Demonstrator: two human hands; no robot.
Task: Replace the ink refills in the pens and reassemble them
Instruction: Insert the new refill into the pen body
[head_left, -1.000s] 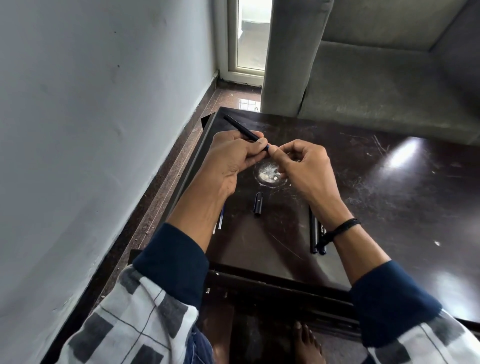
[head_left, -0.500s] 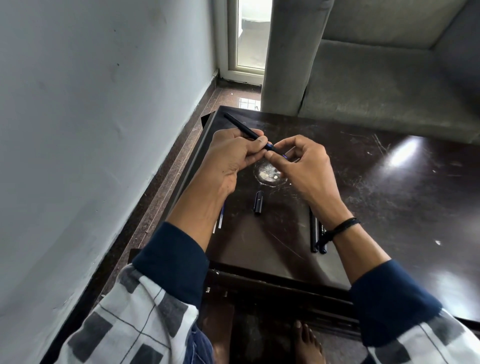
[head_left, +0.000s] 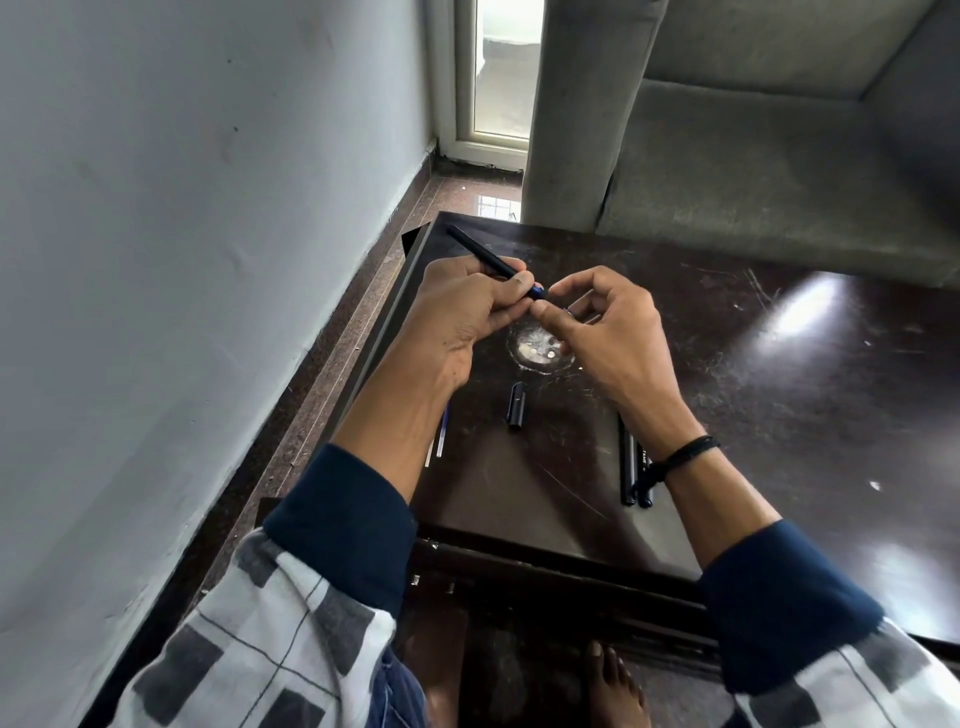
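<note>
Left hand (head_left: 467, 306): raised above the far left part of the bench (head_left: 779, 374); fingers clenched around the pen barrel (head_left: 485, 255), thumb and forefinger pinching it near its open end.
Pen barrel: dark, slim, slanted; its far end points up-left toward the bench corner, its near end shows a blue tip (head_left: 537, 292) just clear of the left fingers.
Right hand (head_left: 602, 332): held level with the left, just beside it; thumb and forefinger curled, their tips meeting at the blue tip of the barrel. Whether they pinch a small part there cannot be told; it is too small to resolve.
Right wrist: carries a black cord band (head_left: 680, 460).
Pen cap (head_left: 516, 405): short, dark, lying on the bench below the hands, apart from both.
Spare refills (head_left: 441, 434): thin, pale with some blue, lying on the bench, partly hidden beneath the left forearm.
Black pens (head_left: 628, 462): two, side by side and touching, lying lengthwise on the bench under the right wrist.
Worn patch (head_left: 537, 348): round, pale, scuffed area on the bench surface directly under the two hands.
Bench: dark brown, glossy, scratched, with bright reflections at right.
Surroundings: pale wall (head_left: 182, 234) at left; grey sofa (head_left: 753, 156) beyond the bench; a bare foot (head_left: 613, 686) on the floor below the near edge.
Sleeves: dark blue cuffs on a white and grey checked garment.
</note>
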